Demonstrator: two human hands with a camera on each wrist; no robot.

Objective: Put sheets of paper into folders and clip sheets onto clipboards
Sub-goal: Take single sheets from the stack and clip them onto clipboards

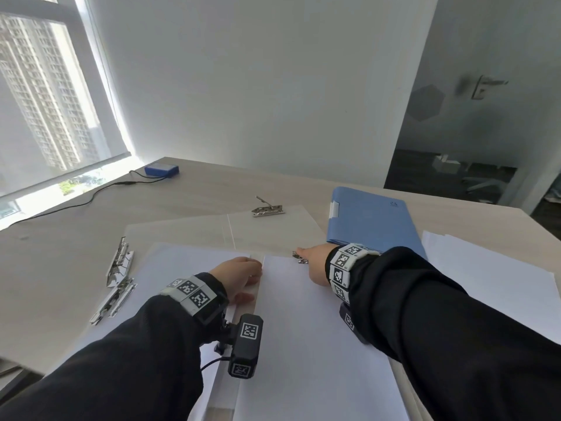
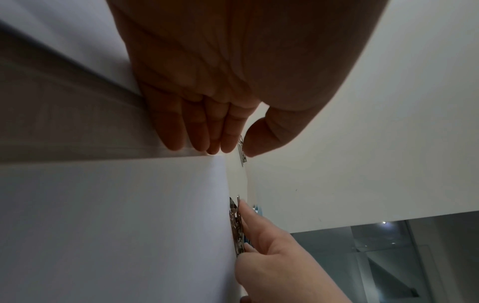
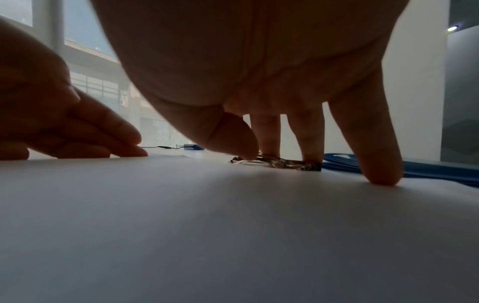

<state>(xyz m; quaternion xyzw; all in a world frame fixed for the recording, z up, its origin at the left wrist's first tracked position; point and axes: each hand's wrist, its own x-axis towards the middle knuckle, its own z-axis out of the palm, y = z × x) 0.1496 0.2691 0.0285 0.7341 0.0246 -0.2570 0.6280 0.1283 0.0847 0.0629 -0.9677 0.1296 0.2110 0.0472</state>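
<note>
Nearest, a white sheet (image 1: 306, 329) lies flat on a clear board on the worktop (image 1: 212, 189). The left hand (image 1: 239, 279) rests on it with straight fingers, steadying the sheet's left edge beside a second sheet (image 1: 185, 262). Just beyond, the right hand (image 1: 314, 264) reaches to the sheet's far edge, where its thumb and fingers press down on the metal clip (image 1: 300, 258); the little finger rests on the paper apart from the clip. The fingers look nearly straight, pressing rather than wrapped round anything.

The step in hand seems to be clipping this sheet to its board. The sheet's top edge sits at the clip, though whether it is already under the jaw I cannot tell. The next move likely calls for checking that the edge sits square under the clip, then letting the lever down while the left hand keeps the paper from sliding.

Farther off lie loose clips (image 1: 120, 264) at left, another clear board with its clip (image 1: 268, 209) raised, a blue folder (image 1: 370, 220), spare sheets (image 1: 491, 268) at right, and a blue box (image 1: 161, 169).
</note>
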